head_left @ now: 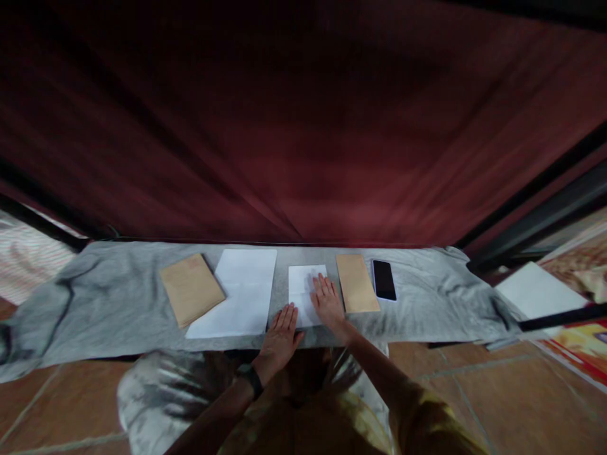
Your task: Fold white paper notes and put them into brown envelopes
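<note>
A small white sheet of paper (300, 284) with a faint crease across it lies in the middle of the cloth-covered bench. My right hand (328, 302) rests flat on its right part, fingers stretched out. At its lower left corner lies my left hand (281, 335), palm down with the fingers extended, a dark band on the wrist. Left of it is a larger white sheet (244, 291). A stack of brown paper (192, 287), perhaps envelopes, overlaps that sheet's left side. Just right of my right hand lies a single brown paper piece (356, 283).
A phone (384, 280) with a dark screen lies right of the brown piece. Grey cloth (436, 297) covers the narrow bench. Behind it rises a dark red fabric wall (303, 158) with dark frame bars at both sides. A white sheet (538, 291) lies at the far right.
</note>
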Demonstrator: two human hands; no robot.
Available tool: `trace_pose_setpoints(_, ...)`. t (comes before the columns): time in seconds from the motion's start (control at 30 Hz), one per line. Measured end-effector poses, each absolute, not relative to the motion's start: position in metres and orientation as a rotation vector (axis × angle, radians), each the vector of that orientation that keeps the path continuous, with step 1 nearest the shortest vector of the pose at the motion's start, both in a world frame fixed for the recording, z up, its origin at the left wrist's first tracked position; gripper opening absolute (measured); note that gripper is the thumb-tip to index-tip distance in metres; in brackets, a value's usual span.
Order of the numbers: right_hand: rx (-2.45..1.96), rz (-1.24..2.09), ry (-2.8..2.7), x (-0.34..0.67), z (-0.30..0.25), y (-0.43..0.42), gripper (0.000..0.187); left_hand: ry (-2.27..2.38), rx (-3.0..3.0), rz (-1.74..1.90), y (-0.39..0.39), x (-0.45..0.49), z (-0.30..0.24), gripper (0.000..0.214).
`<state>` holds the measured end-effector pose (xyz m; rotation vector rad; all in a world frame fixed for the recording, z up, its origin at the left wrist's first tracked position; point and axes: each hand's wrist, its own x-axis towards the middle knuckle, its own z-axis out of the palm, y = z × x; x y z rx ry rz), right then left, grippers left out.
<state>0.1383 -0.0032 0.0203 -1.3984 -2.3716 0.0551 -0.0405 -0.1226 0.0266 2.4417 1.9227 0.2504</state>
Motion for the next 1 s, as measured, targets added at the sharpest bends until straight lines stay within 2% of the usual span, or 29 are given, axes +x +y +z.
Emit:
trace_pose_setpoints(0.1,-1.246,0.09,-2.491,0.152,0.018,-0.039,0.048,1.908,2.429,0.176,-0.117,-0.038,0.031,0.056)
trace_pose_setpoints(0.27,-1.188,0.065,-2.532,0.17,0.014,-0.068,0.051,1.939,2.409,0.019,-0.104,-0.026,0.043,0.047)
trace_pose_setpoints(0.43,-1.181,0.088,-2.56,0.172,0.019,-0.066,0.054,2.002,2.394,-0.025,-0.1,-0.013,0.055,0.054)
trace_pose_setpoints(0.63,-1.213,0.164,-2.605,0.171,0.024,-0.066,0.057,2.045,2.324,0.083,-0.101,-0.004,0.058,0.061)
trace_pose_setpoints(1.0,-1.161,0.391,-2.503,0.186,0.033,-0.051,0.046,1.907,2.307,0.124,-0.104,-0.036,0.069,0.052)
